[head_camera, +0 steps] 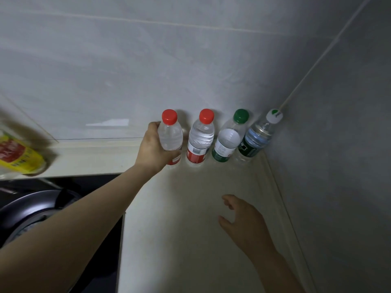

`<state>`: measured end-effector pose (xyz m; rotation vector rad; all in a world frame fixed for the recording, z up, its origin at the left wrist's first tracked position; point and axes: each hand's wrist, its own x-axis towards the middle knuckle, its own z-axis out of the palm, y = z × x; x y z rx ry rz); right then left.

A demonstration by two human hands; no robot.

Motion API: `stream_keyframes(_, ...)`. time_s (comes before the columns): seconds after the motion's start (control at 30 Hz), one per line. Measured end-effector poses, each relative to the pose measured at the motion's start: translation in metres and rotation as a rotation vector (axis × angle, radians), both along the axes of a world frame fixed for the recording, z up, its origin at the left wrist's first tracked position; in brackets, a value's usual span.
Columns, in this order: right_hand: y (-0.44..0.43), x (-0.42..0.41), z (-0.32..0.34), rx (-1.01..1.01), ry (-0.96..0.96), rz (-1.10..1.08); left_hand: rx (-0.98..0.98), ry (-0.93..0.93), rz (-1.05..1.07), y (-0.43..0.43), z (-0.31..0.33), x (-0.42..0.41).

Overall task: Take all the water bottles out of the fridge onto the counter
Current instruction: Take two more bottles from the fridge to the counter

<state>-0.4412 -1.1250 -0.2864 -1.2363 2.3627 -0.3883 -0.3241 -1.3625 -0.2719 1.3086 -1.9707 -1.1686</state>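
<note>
four bottles stand in one row on counter (190, 208): two red-capped, one green-capped bottle (229, 142), one white-capped bottle (257, 137). left hand (153, 148) grips leftmost bottle (170, 134); right hand (243, 220) hovers loose, holding nothing.

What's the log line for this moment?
left hand grips leftmost bottle | right hand open, empty | three more bottles beside it on counter

On the worktop (186, 240), upright in a row by the wall, stand the left red-cap bottle (171, 138), right red-cap bottle (200, 138), green-cap bottle (228, 142) and, in the corner, white-cap bottle (256, 138).
</note>
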Motion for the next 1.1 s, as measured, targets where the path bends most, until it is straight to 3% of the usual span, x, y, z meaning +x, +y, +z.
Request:
stream_keyframes(0.3, -0.004, 0.003, 0.029, -0.044, 0.036, 0.032, -0.003, -0.107, -0.118, 0.026, 0.009, 0.056)
stream_keyframes(0.6, -0.019, 0.034, 0.092, -0.114, 0.148, 0.151, -0.244, -0.257, -0.372, 0.071, 0.062, 0.123)
stream_keyframes(0.9, -0.015, 0.091, 0.157, -0.254, 0.217, 0.338, -0.338, -0.233, -0.312, 0.107, 0.109, 0.189)
stream_keyframes(1.1, -0.026, 0.109, 0.18, -0.294, 0.192, 0.488, -0.392, -0.314, -0.171, 0.135, 0.133, 0.221)
